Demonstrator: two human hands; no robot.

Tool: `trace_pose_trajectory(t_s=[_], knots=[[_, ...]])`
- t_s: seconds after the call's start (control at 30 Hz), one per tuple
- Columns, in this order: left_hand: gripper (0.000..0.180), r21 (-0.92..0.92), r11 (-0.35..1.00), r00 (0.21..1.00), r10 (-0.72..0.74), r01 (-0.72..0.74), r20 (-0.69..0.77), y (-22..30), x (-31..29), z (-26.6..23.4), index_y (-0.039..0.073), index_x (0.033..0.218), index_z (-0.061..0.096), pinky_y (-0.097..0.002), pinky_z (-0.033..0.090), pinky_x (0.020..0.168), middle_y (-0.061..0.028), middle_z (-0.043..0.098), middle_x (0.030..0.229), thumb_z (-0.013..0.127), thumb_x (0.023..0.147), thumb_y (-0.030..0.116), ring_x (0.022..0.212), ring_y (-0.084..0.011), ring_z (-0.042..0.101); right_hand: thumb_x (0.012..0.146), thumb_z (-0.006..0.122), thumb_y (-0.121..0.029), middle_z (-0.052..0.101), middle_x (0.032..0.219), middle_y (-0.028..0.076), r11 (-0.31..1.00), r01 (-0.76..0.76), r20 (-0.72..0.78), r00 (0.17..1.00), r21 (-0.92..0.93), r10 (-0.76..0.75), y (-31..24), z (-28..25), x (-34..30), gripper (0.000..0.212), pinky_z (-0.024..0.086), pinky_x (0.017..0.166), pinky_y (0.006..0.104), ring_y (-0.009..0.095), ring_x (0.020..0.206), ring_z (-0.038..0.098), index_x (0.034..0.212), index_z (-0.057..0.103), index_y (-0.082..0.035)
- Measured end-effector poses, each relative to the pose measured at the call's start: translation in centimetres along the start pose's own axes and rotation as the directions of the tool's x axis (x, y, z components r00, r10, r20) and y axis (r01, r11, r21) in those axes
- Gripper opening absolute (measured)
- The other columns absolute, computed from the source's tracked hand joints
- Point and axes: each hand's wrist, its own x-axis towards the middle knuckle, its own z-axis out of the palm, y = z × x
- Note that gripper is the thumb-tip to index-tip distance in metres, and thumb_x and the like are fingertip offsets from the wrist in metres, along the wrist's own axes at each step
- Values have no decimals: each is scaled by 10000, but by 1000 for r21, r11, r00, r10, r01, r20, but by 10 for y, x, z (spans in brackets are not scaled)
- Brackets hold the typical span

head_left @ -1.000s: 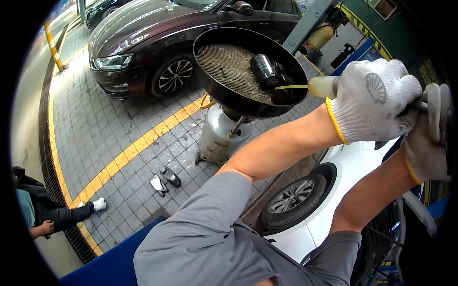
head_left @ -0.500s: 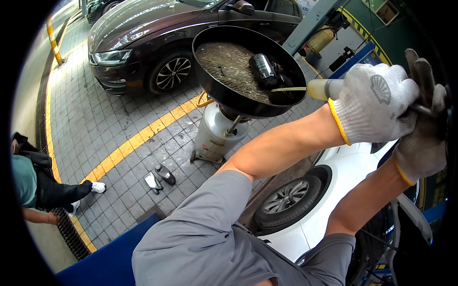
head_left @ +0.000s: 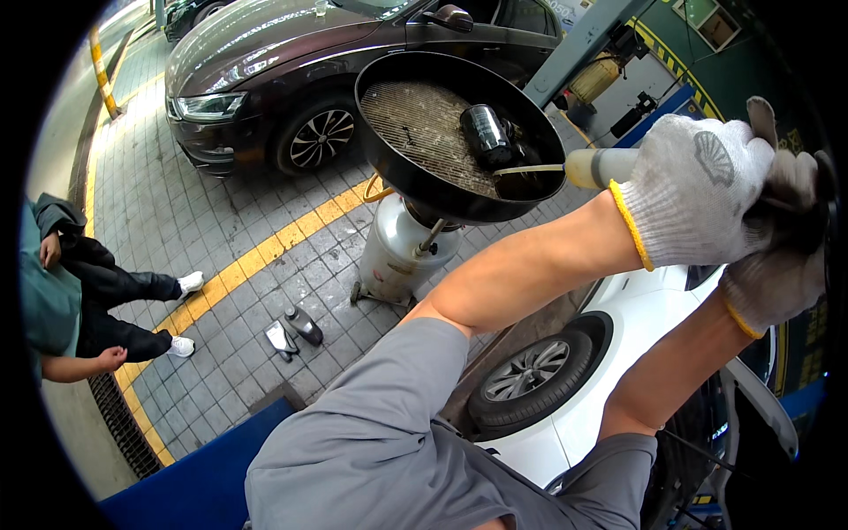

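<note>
My left hand (head_left: 702, 185), in a whitish knit glove with a yellow cuff, is closed around the translucent barrel of a fluid syringe (head_left: 599, 168). From the barrel a thin pale nozzle reaches over a round black drain pan (head_left: 455, 208). Beyond the left hand, at the picture's edge, my gloved right hand (head_left: 773, 269) is bent round the plunger end; its grip is dark and partly hidden. Inside the pan, a black oil filter (head_left: 486, 134) lies on the dirty ribbed grate (head_left: 420, 115), close to the nozzle tip.
A silver tank (head_left: 393, 247) carries the pan. Two bottles (head_left: 304, 325) stand on the tiled floor. A white car (head_left: 601, 358) is beneath my arms, and a dark car (head_left: 283, 53) is parked beyond the pan. At the left a person (head_left: 66, 291) is on foot.
My right hand has come closer to my left, and the metal rod between them is now hidden. The nozzle has shifted slightly left. The person at the left has stepped further into view.
</note>
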Motion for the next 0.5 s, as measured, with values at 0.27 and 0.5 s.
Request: trace_pose_trajectory(t_s=[0.27, 0.5], knots=[[305, 127, 992, 1000, -12, 11, 10, -2, 7, 0, 74, 892, 646, -374, 527, 508, -83, 664, 769, 747, 723, 306, 614, -270, 685, 1083, 375, -470, 673, 1329, 202, 983, -180, -39, 983, -22, 179, 25, 11, -22, 581, 499, 1114, 408, 280, 1238, 667, 1375, 617, -30], [315, 169, 984, 999, 49, -52, 25, -10, 3, 8, 75, 956, 644, -359, 523, 482, -73, 663, 771, 736, 741, 287, 595, -251, 682, 1021, 653, -158, 724, 1215, 170, 994, -17, -23, 1000, -112, 14, 40, -6, -32, 341, 573, 1025, 347, 246, 1135, 711, 1299, 636, 38]])
